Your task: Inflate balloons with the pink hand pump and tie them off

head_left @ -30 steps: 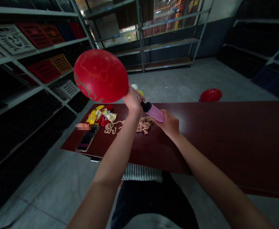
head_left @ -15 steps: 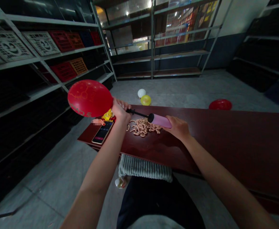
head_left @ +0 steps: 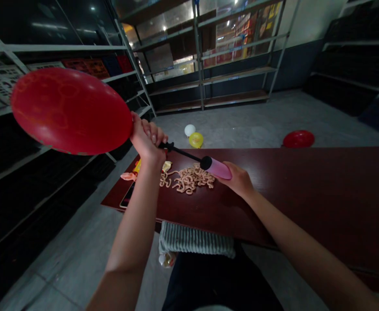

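Note:
A big inflated red balloon (head_left: 69, 111) with faint printed lines fills the upper left of the view. My left hand (head_left: 146, 140) grips its neck around the black nozzle of a hand pump (head_left: 217, 168). The pump's thin black rod runs across to a pink barrel, which my right hand (head_left: 236, 178) holds from below at its far end. Under the pump, a heap of peach-coloured uninflated balloons (head_left: 189, 179) lies on the dark red wooden table (head_left: 306, 190). My left forearm hides most of a phone (head_left: 127, 196) and a yellow packet (head_left: 138, 166).
Metal shelves (head_left: 209, 56) with stacked crates line the walls. A white balloon (head_left: 190, 130), a yellow balloon (head_left: 196, 139) and a red balloon (head_left: 298, 139) lie on the concrete floor beyond the table. A grey ribbed cloth (head_left: 196, 239) lies over my dark-clothed lap.
The red balloon has grown much larger and swung left. The pump rod now shows extended between my hands. The view has tilted slightly.

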`<state>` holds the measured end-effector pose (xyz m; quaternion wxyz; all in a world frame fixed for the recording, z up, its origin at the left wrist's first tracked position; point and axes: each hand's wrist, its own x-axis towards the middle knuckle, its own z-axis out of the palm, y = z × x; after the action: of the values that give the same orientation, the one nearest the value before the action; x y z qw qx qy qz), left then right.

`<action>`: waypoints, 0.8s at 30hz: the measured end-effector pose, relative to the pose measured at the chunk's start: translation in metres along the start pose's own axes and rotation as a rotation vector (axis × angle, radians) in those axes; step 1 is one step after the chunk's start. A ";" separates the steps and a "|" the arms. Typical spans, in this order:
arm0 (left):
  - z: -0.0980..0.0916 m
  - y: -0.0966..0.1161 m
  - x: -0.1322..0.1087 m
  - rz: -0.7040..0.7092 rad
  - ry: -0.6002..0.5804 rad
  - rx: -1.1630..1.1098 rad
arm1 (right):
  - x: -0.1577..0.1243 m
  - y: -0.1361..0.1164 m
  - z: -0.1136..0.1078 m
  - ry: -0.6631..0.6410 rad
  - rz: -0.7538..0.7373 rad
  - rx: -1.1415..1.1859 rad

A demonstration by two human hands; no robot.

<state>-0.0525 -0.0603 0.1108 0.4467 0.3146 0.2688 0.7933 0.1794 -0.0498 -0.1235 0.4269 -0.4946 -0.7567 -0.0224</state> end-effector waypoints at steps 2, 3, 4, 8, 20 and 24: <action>0.016 -0.010 -0.002 0.011 -0.020 0.001 | -0.001 0.004 -0.004 0.034 0.041 0.007; 0.024 -0.016 -0.003 0.017 -0.031 0.000 | -0.001 0.006 -0.006 0.050 0.060 0.008; 0.031 -0.022 -0.003 0.020 -0.043 0.002 | -0.001 0.007 -0.008 0.064 0.076 0.009; 0.058 -0.057 -0.007 0.017 -0.091 0.021 | 0.001 0.011 -0.011 0.095 0.134 0.015; 0.063 -0.149 -0.027 -0.087 -0.089 0.049 | 0.003 0.010 -0.011 0.123 0.205 -0.063; 0.045 -0.139 -0.025 -0.092 -0.021 -0.016 | 0.005 0.011 -0.017 0.130 0.102 -0.091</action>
<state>0.0654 -0.0120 0.0360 0.4879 0.3066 0.2721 0.7707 0.1975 -0.0484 -0.1135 0.4527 -0.5488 -0.6996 -0.0669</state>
